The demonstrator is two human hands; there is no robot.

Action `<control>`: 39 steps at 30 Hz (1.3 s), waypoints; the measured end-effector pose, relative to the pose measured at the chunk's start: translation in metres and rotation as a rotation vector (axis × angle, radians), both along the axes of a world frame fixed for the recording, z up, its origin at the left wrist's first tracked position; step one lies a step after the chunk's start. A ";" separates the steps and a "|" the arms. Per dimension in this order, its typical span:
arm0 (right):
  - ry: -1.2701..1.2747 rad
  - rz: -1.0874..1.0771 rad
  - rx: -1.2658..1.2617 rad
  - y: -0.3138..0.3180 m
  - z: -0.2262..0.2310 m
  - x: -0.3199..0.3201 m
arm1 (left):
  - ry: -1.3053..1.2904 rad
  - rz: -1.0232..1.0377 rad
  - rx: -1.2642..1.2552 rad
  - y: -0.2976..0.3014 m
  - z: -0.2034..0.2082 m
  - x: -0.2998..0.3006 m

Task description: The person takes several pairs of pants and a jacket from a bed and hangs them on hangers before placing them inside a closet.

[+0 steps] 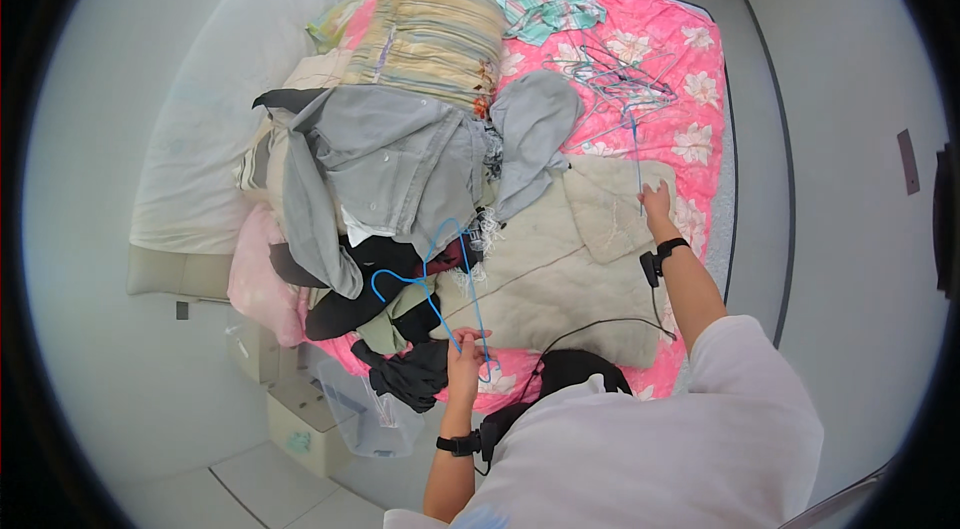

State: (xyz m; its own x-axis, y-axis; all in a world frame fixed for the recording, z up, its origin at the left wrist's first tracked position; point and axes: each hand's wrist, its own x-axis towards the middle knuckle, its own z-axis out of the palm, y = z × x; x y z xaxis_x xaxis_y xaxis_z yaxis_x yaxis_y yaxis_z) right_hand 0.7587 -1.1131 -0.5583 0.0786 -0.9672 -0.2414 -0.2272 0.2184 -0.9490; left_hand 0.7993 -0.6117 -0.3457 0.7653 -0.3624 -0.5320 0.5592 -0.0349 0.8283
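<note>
My left hand [464,361] is closed on a bright blue clothes hanger [476,295], whose hook points left over the dark clothes. Farther right and ahead, my right hand [656,201] grips a second blue hanger [637,157], seen nearly edge-on. Just beyond it lies a tangled heap of thin hangers [612,79] on the pink flowered bedding. Left of the hands is a large heap of clothes, with a grey shirt [385,154] draped on top and a black garment [408,374] at the near edge. A cream fleece blanket [545,269] spreads between my hands.
A striped yellow folded quilt [430,34] and a green checked cloth [548,9] lie at the far side of the bed. White-covered bedding [245,99] stands along the left. A clear plastic bin [372,419] sits below the bed's near left corner. Cables run from my wristbands.
</note>
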 end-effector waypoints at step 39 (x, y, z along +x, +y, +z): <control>-0.236 0.744 -0.149 0.173 -0.094 0.148 | 0.049 -0.084 0.369 0.105 -0.074 -0.062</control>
